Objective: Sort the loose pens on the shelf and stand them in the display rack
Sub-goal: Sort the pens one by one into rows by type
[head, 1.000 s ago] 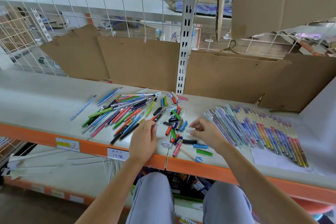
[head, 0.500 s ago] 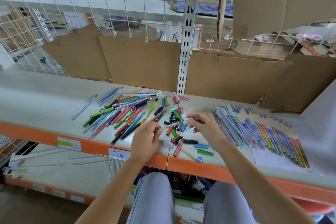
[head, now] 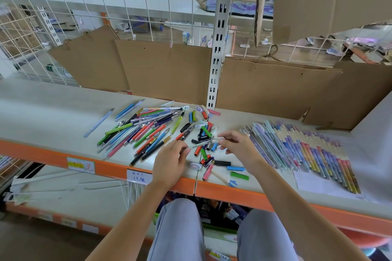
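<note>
I see my left hand [head: 169,160] and right hand [head: 237,146] each pinching an end of one pale slim pen [head: 203,143], held just above the shelf [head: 42,116]. Directly beneath lies a clutter of short caps and pen stubs [head: 204,133]. Left of that, the loose pens [head: 144,131] sprawl in a heap; right, a sorted row of pastel pens [head: 301,150] lies fanned on paper. Cardboard panels [head: 165,70] back the shelf.

A pale grey shelf with an orange front edge [head: 63,155] runs across. Brown cardboard sheets [head: 165,72] lean behind it against a white wire grid [head: 118,12] and a slotted white metal upright [head: 218,44]. Daylight fills the storeroom beyond.
</note>
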